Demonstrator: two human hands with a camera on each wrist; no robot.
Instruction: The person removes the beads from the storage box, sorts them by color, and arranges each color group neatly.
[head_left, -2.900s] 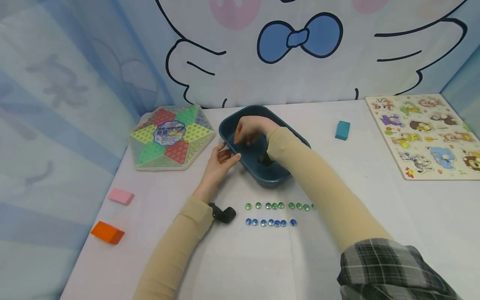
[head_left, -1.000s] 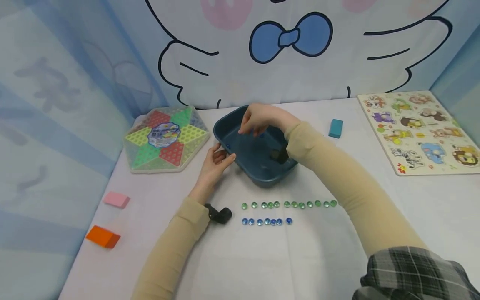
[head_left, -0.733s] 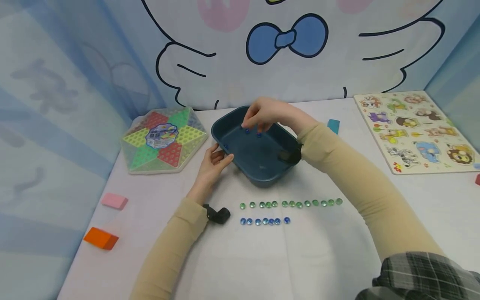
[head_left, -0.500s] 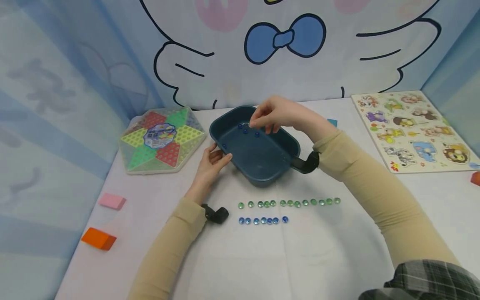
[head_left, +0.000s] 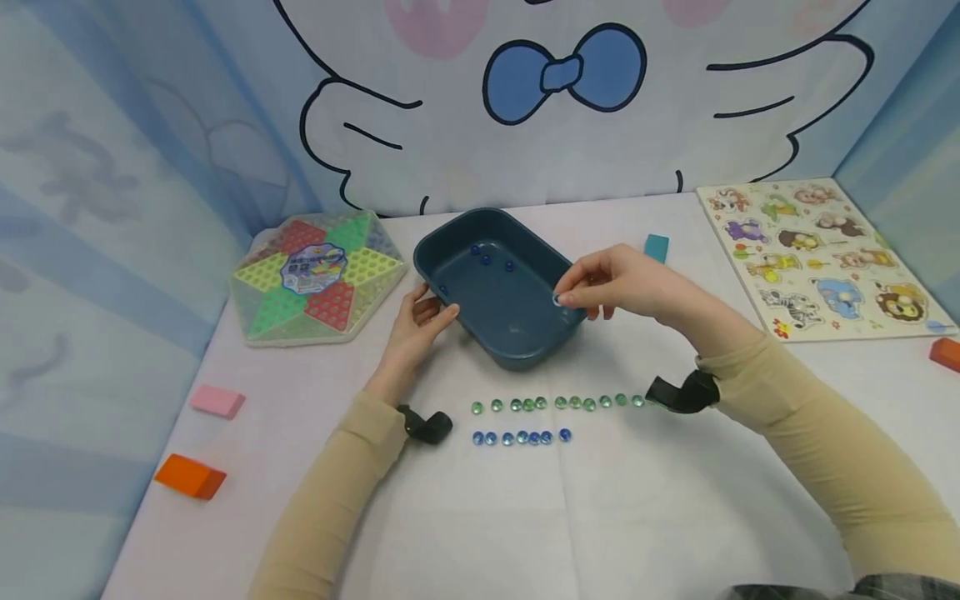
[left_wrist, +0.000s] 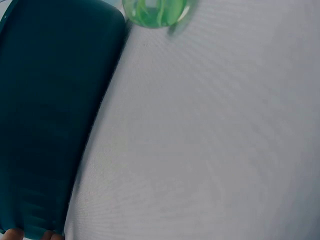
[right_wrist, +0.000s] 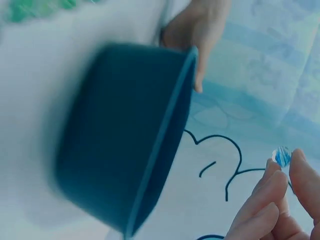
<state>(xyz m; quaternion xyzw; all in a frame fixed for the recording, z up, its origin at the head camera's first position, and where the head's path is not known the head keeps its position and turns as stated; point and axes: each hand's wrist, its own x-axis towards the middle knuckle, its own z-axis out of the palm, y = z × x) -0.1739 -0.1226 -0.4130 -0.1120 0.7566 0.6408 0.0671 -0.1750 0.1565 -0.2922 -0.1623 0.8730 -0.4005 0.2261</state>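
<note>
My right hand pinches a clear glass marble with blue in it between thumb and fingertips, over the right end of the dark teal plastic basin. At the basin's left side, my left hand grips the rim, its thumb along the edge. Several dark blue marbles lie inside at the far left. On the cloth in front of the basin runs a row of green marbles, its right end hidden behind the right wrist's black strap. Nearer me is a shorter row of blue marbles.
A hexagonal board-game box stands left of the basin. Pink and orange blocks lie along the left edge. Behind my right hand is a teal block. An animal puzzle board and a red-orange block are at right.
My right hand has risen out of the basin's far left and moved right and nearer me with a marble between its fingertips. My left hand has stayed on the rim.
</note>
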